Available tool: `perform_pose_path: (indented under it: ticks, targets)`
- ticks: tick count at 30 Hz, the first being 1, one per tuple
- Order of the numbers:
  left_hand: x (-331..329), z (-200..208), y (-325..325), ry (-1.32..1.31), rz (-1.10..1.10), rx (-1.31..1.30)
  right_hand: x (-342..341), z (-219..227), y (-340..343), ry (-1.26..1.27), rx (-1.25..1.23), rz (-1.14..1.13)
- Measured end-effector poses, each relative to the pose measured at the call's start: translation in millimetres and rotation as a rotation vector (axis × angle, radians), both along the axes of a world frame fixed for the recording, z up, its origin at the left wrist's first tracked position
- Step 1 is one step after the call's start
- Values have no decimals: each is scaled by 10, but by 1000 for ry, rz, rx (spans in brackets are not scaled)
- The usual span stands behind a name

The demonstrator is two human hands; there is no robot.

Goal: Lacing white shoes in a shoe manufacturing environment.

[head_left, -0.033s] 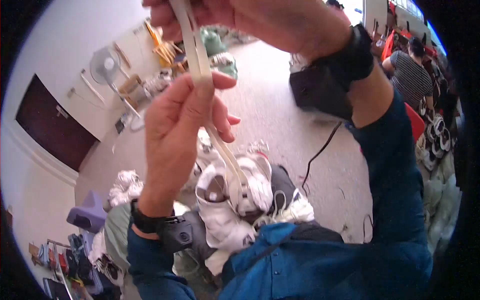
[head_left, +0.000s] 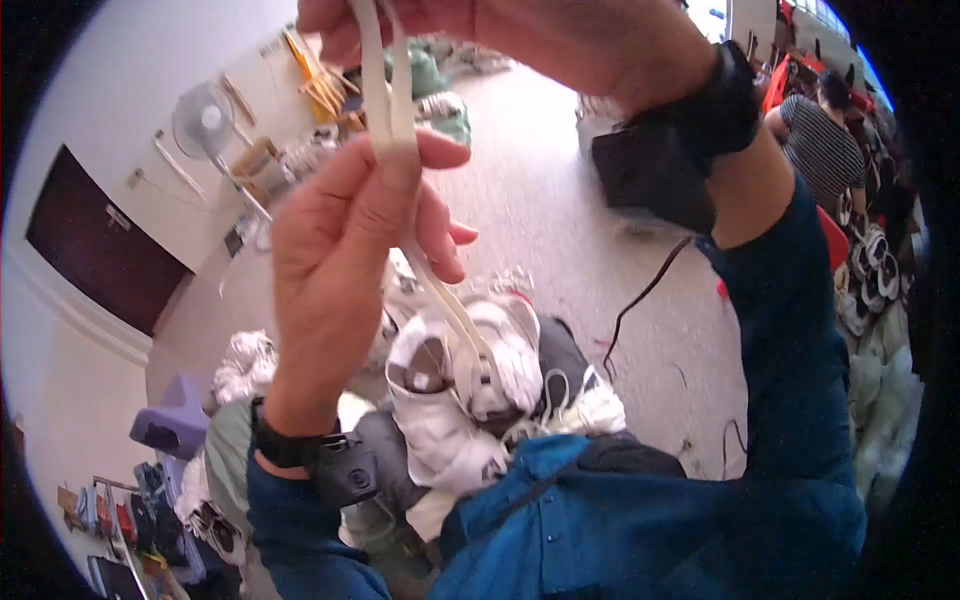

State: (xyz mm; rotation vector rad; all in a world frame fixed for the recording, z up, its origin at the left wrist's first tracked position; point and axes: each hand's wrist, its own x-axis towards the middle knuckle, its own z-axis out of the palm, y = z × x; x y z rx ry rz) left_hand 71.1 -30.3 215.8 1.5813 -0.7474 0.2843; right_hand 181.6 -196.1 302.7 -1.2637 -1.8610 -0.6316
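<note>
Left hand (head_left: 345,220), closed, is pinching the laces (head_left: 383,105); I cannot tell how the right hand (head_left: 520,35) is gripping; uneven pulling is risking tipping the near shoe (head_left: 515,362)

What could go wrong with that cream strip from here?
The cream strip, pinched by the left hand, runs down to a white shoe; a hard upward pull could tip or drag that shoe. The right hand is partly cut off at the picture's top edge, so a slip there might go unseen.
</note>
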Motion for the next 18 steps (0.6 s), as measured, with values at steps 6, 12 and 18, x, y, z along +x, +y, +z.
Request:
perform_pose_path:
  ticks: [6,12,18]
  targets:
    - [-267,-493,160,286,-134,92,41,-734,-112,761,-253,314]
    - [-637,-713,557,396,-28,-218,-184,-2675,-333,1125,-460,-303]
    - [-828,-506,755,409,-758,-668,-557,-3977,-126,1795,-466,-244]
